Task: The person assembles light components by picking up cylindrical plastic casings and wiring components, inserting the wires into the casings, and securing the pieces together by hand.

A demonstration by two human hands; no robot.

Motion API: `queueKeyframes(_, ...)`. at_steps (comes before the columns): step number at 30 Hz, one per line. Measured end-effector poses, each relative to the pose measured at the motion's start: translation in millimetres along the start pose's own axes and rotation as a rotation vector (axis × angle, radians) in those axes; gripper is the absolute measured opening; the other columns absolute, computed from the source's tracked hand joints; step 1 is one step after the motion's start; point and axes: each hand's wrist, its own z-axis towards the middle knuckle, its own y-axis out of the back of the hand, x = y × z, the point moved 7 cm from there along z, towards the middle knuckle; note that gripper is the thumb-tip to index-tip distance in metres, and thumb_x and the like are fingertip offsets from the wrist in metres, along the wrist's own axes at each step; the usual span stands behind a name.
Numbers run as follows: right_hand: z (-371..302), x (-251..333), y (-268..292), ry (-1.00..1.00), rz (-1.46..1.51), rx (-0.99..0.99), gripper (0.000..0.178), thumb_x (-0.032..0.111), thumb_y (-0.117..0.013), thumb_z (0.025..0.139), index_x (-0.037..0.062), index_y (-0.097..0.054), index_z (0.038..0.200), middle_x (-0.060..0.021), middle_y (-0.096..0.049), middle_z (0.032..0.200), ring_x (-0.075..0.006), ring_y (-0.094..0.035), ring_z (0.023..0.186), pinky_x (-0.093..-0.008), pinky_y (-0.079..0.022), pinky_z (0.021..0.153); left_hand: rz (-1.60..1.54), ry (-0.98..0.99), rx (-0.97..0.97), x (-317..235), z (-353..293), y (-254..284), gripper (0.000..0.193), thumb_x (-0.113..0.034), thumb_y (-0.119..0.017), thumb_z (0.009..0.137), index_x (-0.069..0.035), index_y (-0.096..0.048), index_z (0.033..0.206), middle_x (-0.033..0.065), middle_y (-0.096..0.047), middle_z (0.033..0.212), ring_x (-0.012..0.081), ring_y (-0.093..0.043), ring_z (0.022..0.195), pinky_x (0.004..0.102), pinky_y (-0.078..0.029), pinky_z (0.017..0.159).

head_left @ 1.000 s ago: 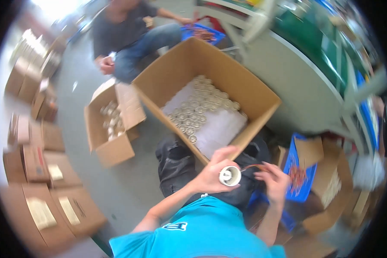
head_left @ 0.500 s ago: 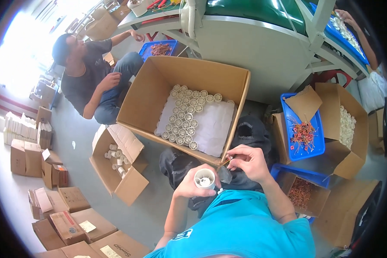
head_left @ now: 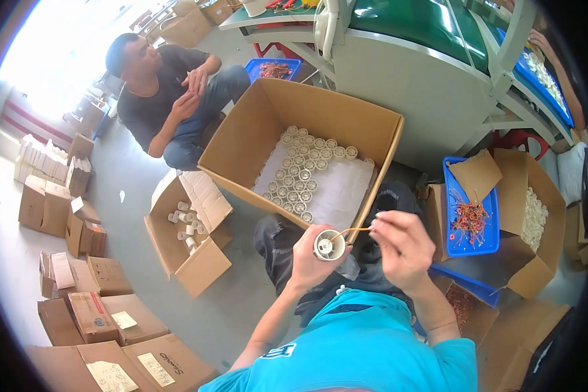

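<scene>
My left hand [head_left: 309,262] is wrapped round a white round plastic housing [head_left: 321,253], its open end facing up. Inside it a small white post shows. An orange wire [head_left: 355,229] runs from inside the housing to my right hand [head_left: 405,251], which pinches its far end between thumb and fingertips. How the wire sits inside is too small to tell. Just beyond my hands stands a large open cardboard box [head_left: 300,98]. In it, rows of similar white round parts [head_left: 300,176] lie on a pale sheet [head_left: 343,196].
At left, a smaller carton [head_left: 206,264] holds loose white cylinders [head_left: 188,225]. A blue tray [head_left: 473,242] of red-and-orange wired pieces and a carton of cream parts [head_left: 534,219] stand at right. Another person [head_left: 157,91] sits far left. A machine bench [head_left: 411,85] stands behind the large box.
My right hand has brought the wire over, and one end now reaches into the housing. The view has shifted. The seated person's outstretched hand has come back to the other hand.
</scene>
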Motion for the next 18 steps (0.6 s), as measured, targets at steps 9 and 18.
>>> queueKeyframes(9, -14, -1, -17, 0.044, 0.052, 0.035, 0.033, -0.014, -0.071, 0.07, -0.0008, -0.07, 0.1, -0.0149, -0.067, 0.099, -0.0249, -0.07, 0.077, -0.0319, -0.059, 0.067, -0.057, -0.025, -0.008, -5, 1, -2, 0.043, -0.01, -0.089, 0.067, -0.003, -0.061, 0.099, 0.0071, -0.067, 0.086, 0.0174, -0.066, 0.075, 0.0292, -0.053, 0.068)
queueKeyframes(18, -13, -9, -28, -0.003, 0.151, 0.24, 0.029, -0.008, -0.076, 0.07, 0.0001, -0.071, 0.097, -0.0122, -0.068, 0.097, -0.0249, -0.068, 0.08, -0.0315, -0.057, 0.068, -0.018, -0.04, 0.021, -3, 2, -3, 0.046, -0.009, -0.089, 0.064, -0.004, -0.061, 0.1, 0.0091, -0.066, 0.089, 0.023, -0.066, 0.077, 0.0324, -0.053, 0.069)
